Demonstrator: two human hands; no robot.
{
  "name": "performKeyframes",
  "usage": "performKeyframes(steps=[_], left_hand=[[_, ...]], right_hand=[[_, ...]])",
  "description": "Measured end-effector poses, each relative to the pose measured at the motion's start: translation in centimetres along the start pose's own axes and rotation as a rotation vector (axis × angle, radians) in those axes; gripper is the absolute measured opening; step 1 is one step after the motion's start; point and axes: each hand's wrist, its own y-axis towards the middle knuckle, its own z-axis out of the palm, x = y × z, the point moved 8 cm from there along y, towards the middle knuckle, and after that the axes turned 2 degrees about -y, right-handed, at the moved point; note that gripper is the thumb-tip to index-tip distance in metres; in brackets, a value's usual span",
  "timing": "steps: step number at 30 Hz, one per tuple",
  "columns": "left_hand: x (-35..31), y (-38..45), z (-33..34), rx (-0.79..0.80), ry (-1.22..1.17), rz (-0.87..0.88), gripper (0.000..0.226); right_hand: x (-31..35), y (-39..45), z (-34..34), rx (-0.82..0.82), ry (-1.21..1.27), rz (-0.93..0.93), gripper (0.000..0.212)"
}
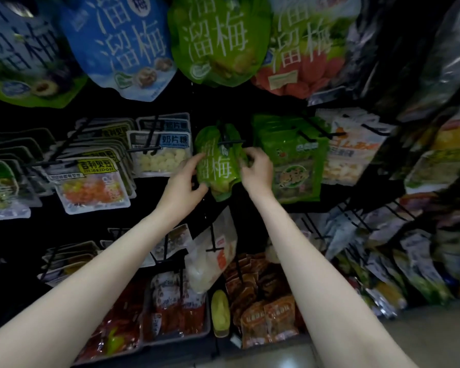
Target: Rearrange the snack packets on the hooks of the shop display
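Both hands grasp glossy green plastic snack packet point(218, 166) w/ white lettering on black wire hook point(230, 142): left hand point(187, 179) near-left edge, right hand point(256, 168) right edge.

Both hands are on a small green plum packet point(219, 163) hanging on a black hook point(230, 142) in the middle of the display. The left hand point(185, 179) grips its left edge, the right hand point(258, 168) pinches the right side. Just to the right hangs a stack of green packets point(295, 160), to the left milk tablet packets point(161, 152). Big blue point(122, 46) and green bags point(218, 41) hang overhead, and red packets sit in a bin point(178, 309) below.
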Motion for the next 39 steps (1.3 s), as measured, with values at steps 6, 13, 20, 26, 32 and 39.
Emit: performKeyframes(steps=[6, 13, 20, 26, 32, 39], left_hand=[[-1.7, -4.5, -0.6, 0.105, -0.095, -0.015, 0.061], [-3.2, -10.5, -3.6, 0.148, -0.287, -0.048, 0.063], [-4.9, -12.0, -9.4, 0.07, -0.563, -0.098, 0.057], [-6.6, -10.5, -13.8, -0.012, -0.602, -0.078, 0.058], [-10.7, -6.5, -14.0, 0.008, -0.286, 0.058, 0.073], [-16.5, -0.9, -12.4, -0.063, 0.031, 0.175, 0.079]], right_hand=[[2.6, -6.3, -5.5, -0.067, 0.033, -0.053, 0.02], [7.8, -14.0, -8.7, -0.128, 0.183, -0.102, 0.011], [14.3, -15.2, -8.8, -0.067, 0.617, -0.119, 0.021], [17.6, -13.2, -6.2, 0.205, 0.454, -0.267, 0.053], [19.7, -9.6, -7.9, 0.112, 0.092, -0.398, 0.053], [21.5, -4.6, -12.2, -0.029, 0.065, -0.511, 0.054]])
